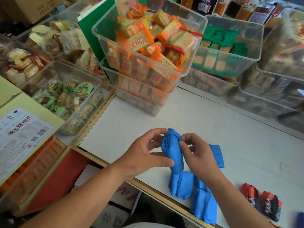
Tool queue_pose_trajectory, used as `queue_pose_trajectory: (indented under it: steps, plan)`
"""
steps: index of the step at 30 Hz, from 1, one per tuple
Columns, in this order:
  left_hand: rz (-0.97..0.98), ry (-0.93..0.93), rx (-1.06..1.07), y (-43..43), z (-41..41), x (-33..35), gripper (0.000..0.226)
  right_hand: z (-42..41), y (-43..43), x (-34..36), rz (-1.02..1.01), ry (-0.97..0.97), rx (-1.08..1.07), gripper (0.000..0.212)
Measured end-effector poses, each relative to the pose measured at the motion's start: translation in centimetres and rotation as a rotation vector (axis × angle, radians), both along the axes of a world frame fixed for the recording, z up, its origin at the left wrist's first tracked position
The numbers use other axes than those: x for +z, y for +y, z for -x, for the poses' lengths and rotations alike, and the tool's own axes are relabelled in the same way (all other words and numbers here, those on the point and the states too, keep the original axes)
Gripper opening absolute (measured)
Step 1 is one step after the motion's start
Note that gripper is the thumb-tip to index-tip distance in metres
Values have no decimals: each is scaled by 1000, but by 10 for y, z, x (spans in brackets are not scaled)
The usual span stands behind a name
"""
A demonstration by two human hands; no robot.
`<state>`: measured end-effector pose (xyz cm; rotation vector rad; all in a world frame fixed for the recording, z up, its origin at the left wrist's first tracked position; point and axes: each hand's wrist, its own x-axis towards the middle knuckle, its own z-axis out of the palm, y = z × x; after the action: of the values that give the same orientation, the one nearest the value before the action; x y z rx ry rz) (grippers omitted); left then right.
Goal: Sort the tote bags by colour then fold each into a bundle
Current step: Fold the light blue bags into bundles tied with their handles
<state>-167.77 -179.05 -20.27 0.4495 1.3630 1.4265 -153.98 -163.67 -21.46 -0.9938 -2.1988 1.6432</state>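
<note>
Both hands hold one rolled blue tote bag (172, 153) upright, above the near part of the white desk (213, 119). Left hand (148, 155) curls around its left side, thumb low on the roll. Right hand (197, 157) pinches the right side near the knotted top with its fingertips. Two more blue bundles (194, 195) lie at the desk's near edge, just under the held one, touching each other. A flat blue fabric piece (218, 155) lies behind the right hand; cannot tell if it is a separate bag. Red-and-black bundles (263, 203) sit near the near right edge, apart from the blue ones. Clear bins of orange snack packs (144, 51) are stacked along the far edge, and a labelled cardboard box (24, 132) stands off the left edge.
</note>
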Motion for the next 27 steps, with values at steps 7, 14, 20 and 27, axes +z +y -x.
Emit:
queue_pose_trajectory:
  steps: [7, 14, 20, 27]
  plan:
    - [31, 188, 43, 2, -7, -3, 79, -13, 9, 6, 76, 36, 225, 32]
    - [26, 204, 53, -2, -9, -13, 67, -11, 0, -1, 69, 58, 236, 17]
    - [91, 305, 95, -3, -11, -23, 54, -12, -18, -2, 182, -5, 167, 20]
    - [92, 404, 79, -12, -24, -40, 52, -11, -21, -15, 364, -74, -21, 36]
